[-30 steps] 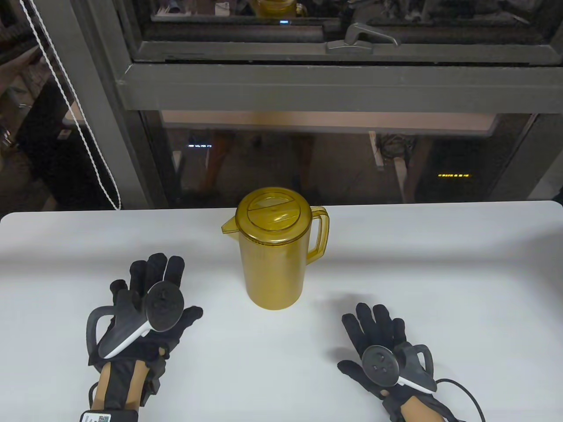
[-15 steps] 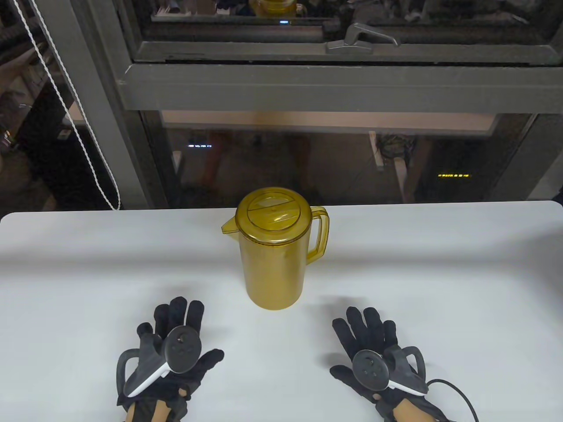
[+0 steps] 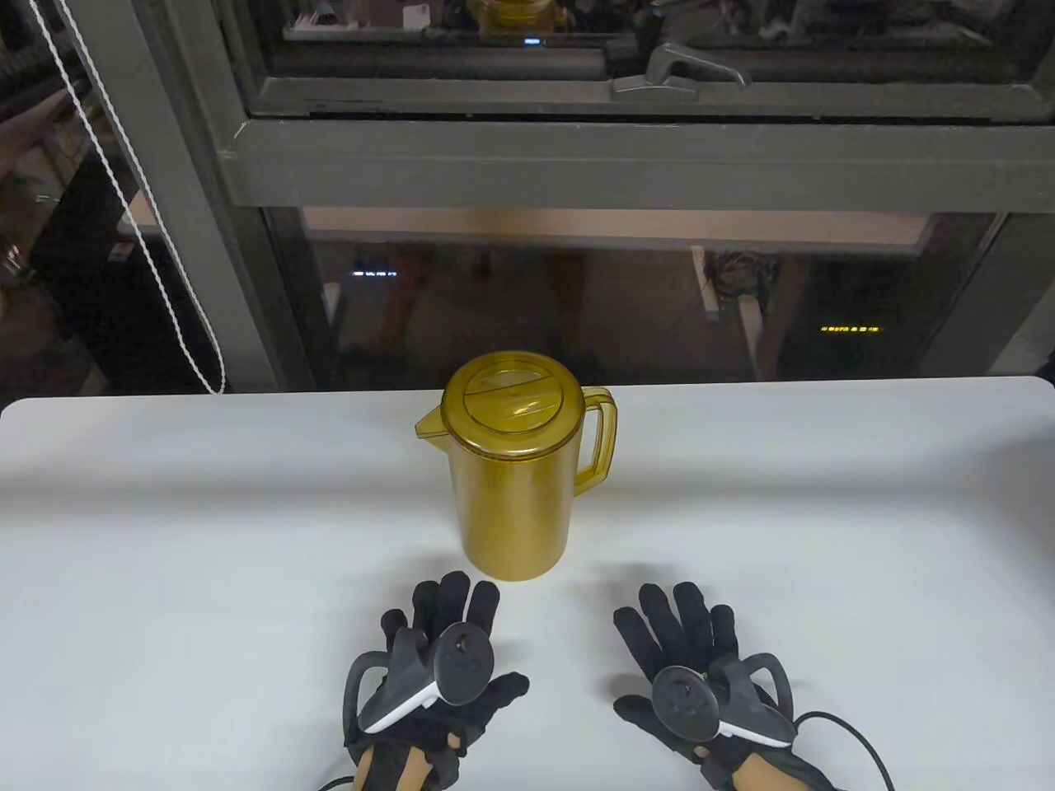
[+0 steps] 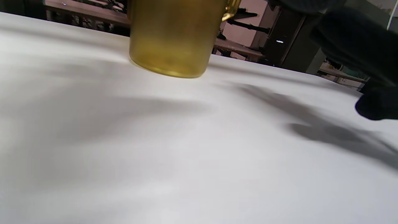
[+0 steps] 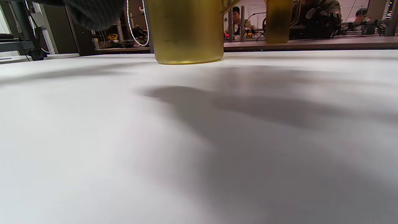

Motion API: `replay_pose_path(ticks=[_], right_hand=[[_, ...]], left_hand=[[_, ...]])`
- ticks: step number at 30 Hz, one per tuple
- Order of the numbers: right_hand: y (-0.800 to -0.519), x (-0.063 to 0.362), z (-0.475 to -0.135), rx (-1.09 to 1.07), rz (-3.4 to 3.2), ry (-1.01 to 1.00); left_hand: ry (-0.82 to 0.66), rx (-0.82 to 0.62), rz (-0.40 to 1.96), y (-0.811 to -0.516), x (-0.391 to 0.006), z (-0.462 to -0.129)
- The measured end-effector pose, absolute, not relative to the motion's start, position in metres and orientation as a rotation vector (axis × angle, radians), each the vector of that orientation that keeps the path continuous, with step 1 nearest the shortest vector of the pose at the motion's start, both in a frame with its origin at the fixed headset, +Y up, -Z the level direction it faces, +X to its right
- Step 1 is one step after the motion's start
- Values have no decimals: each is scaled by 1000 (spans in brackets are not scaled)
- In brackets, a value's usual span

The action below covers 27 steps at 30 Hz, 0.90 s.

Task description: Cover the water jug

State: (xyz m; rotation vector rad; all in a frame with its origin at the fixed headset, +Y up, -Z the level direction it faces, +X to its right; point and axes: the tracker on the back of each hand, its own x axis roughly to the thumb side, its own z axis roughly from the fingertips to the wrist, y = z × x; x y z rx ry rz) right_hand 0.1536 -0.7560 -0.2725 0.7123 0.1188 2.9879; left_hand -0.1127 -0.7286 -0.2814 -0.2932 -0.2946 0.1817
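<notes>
The amber water jug stands upright at the centre of the white table, lid seated on top. Left hand and right hand lie near its base, fingers extended, holding nothing.

table view: overhead | wrist views: low, near tabletop | shared: jug

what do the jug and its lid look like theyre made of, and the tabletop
Jug: likely translucent amber plastic, glossy; light glows through its base in the wrist views, and the handle looks moulded in one piece.
Lid: seemingly the same amber plastic, with moulded ridges.
Tabletop: smooth matte white surface, perhaps laminate; it shows soft shadows and no glare.
</notes>
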Motion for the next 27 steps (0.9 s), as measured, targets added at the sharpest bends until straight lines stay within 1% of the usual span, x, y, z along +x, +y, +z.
replay_pose_path(ticks=[9, 17, 27], right_hand=[[-760, 152, -272, 728, 2992, 146], [-766, 147, -270, 753, 3009, 183], [-766, 147, -270, 755, 3007, 204]], left_hand=[[-326, -329, 190, -750, -107, -282], [-356, -329, 175, -753, -100, -273], [-341, -323, 179, -752, -102, -271]])
